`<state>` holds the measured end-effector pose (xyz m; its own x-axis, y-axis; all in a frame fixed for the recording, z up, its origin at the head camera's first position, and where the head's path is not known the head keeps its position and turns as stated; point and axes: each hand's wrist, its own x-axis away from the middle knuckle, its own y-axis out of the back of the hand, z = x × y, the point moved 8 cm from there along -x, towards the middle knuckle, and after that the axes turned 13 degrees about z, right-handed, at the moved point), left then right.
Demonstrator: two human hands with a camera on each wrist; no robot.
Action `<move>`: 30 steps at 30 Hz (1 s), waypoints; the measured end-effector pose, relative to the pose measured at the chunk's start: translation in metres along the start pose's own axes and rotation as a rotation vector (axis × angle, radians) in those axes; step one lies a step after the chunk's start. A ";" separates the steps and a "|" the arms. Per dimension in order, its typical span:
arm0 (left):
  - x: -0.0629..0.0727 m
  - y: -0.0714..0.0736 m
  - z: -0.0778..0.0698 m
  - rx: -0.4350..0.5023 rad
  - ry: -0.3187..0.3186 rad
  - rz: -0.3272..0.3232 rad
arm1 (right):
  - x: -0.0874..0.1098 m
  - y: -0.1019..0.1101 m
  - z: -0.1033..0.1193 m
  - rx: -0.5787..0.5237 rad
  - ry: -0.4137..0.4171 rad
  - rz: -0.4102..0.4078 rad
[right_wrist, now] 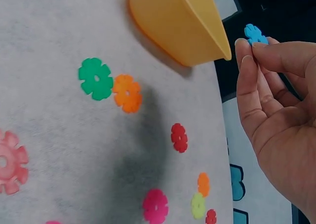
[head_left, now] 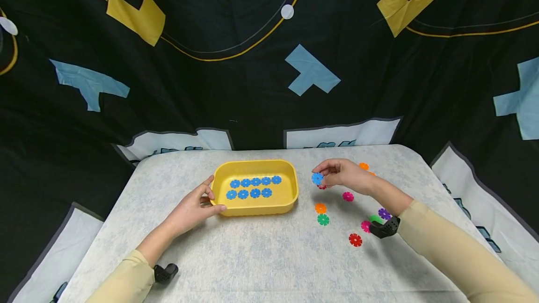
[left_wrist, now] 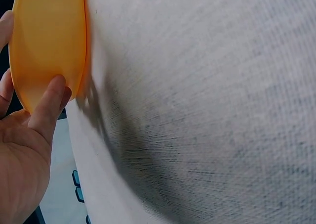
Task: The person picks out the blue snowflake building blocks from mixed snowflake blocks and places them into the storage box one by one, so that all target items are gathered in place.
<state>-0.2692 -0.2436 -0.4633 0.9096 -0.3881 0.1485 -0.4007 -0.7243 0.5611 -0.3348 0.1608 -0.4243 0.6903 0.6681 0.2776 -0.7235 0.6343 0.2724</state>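
Between thumb and fingertips, my right hand (head_left: 347, 175) pinches a blue flower-shaped plastic disc (head_left: 317, 179), held up to the right of a yellow tray (head_left: 252, 210). The right wrist view shows this blue disc (right_wrist: 254, 33) edge-tilted at the fingertips. Inside the tray, several like blue discs (head_left: 255, 193) lie in two rows. My left hand (head_left: 191, 209) grips the tray's left end, its thumb along the front wall and its fingers around the left side. The left wrist view shows the thumb (left_wrist: 49, 103) against the tray's outer wall (left_wrist: 49, 41).
Right of the tray, loose flower discs lie on the pale cloth-covered table (head_left: 261, 261): orange (head_left: 320, 208), green (head_left: 323, 220), pink (head_left: 348, 196), red (head_left: 355, 240) and purple (head_left: 384, 213). Some lie partly hidden under the right forearm. A black curtain (head_left: 252, 106) hangs behind the table.
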 end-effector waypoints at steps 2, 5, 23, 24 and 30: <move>0.000 0.000 0.000 0.004 -0.001 0.001 | -0.003 0.001 0.002 0.009 -0.001 -0.006; 0.000 -0.001 0.000 0.010 0.000 0.000 | -0.006 0.002 0.005 0.020 0.002 -0.004; 0.000 -0.001 0.002 0.011 0.021 -0.020 | -0.021 0.000 0.013 -0.026 -0.010 0.017; 0.000 -0.001 0.002 0.010 0.018 -0.021 | -0.022 0.001 0.014 -0.026 -0.010 0.015; 0.000 -0.002 0.002 0.026 -0.017 -0.026 | -0.028 0.004 0.018 -0.016 -0.001 0.017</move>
<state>-0.2685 -0.2435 -0.4654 0.9176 -0.3786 0.1207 -0.3803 -0.7485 0.5433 -0.3566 0.1373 -0.4143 0.6777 0.6785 0.2835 -0.7353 0.6290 0.2525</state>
